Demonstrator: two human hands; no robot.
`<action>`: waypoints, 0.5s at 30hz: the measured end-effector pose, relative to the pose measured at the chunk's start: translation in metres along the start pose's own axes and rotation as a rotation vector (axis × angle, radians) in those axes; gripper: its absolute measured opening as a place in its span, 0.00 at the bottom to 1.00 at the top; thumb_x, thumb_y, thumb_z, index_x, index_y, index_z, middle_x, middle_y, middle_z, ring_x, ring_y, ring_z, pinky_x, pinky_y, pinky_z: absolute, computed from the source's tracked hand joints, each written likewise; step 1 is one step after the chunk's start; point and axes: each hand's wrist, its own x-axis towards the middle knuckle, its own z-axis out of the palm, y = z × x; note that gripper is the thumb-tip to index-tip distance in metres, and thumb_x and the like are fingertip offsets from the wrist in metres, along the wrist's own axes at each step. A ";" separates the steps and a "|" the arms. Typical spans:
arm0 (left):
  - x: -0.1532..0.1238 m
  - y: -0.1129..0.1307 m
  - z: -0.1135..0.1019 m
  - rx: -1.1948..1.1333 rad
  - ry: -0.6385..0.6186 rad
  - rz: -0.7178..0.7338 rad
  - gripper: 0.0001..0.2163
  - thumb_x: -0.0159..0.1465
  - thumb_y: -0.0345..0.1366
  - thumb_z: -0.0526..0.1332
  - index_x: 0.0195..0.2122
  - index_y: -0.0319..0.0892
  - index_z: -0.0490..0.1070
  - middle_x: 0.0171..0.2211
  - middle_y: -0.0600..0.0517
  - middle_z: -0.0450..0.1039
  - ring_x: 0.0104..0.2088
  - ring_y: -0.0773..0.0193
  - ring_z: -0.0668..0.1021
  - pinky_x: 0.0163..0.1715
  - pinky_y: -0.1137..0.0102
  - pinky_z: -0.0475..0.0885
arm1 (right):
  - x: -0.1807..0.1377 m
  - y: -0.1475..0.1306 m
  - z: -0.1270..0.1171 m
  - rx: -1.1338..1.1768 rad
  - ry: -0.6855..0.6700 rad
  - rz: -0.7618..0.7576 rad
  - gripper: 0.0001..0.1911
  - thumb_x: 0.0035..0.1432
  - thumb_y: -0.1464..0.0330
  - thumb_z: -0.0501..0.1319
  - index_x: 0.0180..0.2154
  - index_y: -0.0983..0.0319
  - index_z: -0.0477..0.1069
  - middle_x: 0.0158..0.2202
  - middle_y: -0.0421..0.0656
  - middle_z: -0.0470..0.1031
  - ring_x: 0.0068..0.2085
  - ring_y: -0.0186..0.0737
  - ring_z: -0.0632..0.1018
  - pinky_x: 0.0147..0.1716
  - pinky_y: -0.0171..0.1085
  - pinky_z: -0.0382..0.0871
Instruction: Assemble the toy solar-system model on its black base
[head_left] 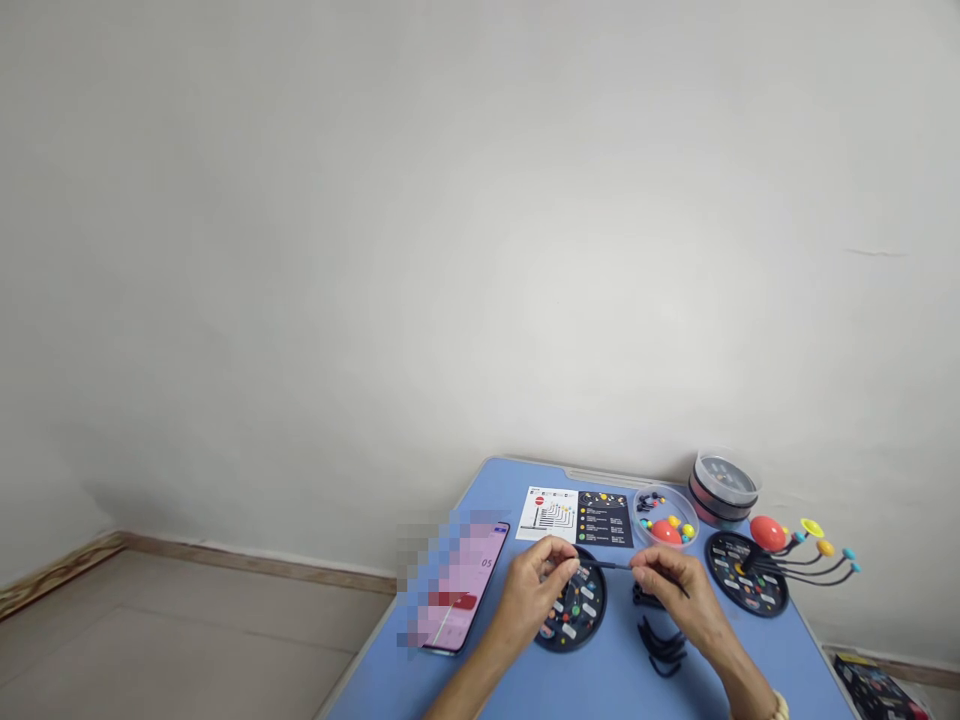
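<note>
Our left hand (pixel 534 592) and right hand (pixel 688 597) both pinch the thin black rod (pixel 606 565); likely light, stiffish, snappable plastic, so we'd grip gently near its ends.

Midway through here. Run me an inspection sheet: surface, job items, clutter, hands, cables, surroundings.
Surface: blue tabletop.
Job's things: thin black rod, held up; round printed base, partly hidden by the left hand; curved black arms, loose on the table; clear round tub with coloured balls; printed leaflet, flat.
Clutter: phone on the left; planet model and stacked round containers on the right.
Hands: left and right hand both pinch the rod.
Cables: nothing seen.
Surroundings: pale wall behind; floor left; printed box lower right.
</note>
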 end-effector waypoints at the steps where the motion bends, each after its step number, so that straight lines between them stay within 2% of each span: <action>1: 0.000 0.000 0.000 -0.001 0.001 -0.003 0.07 0.56 0.40 0.64 0.29 0.42 0.74 0.26 0.53 0.75 0.28 0.62 0.77 0.30 0.72 0.71 | 0.000 0.000 0.000 -0.014 0.000 -0.003 0.17 0.54 0.54 0.65 0.31 0.62 0.77 0.25 0.40 0.71 0.28 0.36 0.69 0.28 0.34 0.63; 4: -0.002 -0.001 0.001 -0.008 -0.004 -0.034 0.08 0.55 0.41 0.65 0.30 0.42 0.76 0.27 0.53 0.76 0.30 0.61 0.78 0.31 0.71 0.73 | -0.001 0.000 -0.001 -0.064 0.009 -0.030 0.16 0.56 0.55 0.64 0.31 0.62 0.78 0.27 0.41 0.72 0.29 0.38 0.70 0.29 0.35 0.64; 8: -0.005 -0.007 0.000 -0.020 -0.014 -0.122 0.13 0.54 0.44 0.66 0.38 0.43 0.79 0.26 0.53 0.76 0.28 0.60 0.78 0.25 0.72 0.73 | -0.001 0.001 -0.003 -0.086 0.012 -0.059 0.15 0.56 0.56 0.64 0.31 0.62 0.79 0.27 0.41 0.72 0.30 0.38 0.70 0.30 0.35 0.64; 15: -0.007 -0.011 0.000 -0.040 -0.003 -0.117 0.12 0.55 0.43 0.66 0.35 0.42 0.79 0.29 0.52 0.78 0.33 0.58 0.79 0.28 0.72 0.75 | 0.006 -0.003 -0.003 -0.109 -0.036 -0.062 0.15 0.57 0.57 0.63 0.31 0.62 0.79 0.26 0.40 0.71 0.27 0.36 0.69 0.27 0.34 0.63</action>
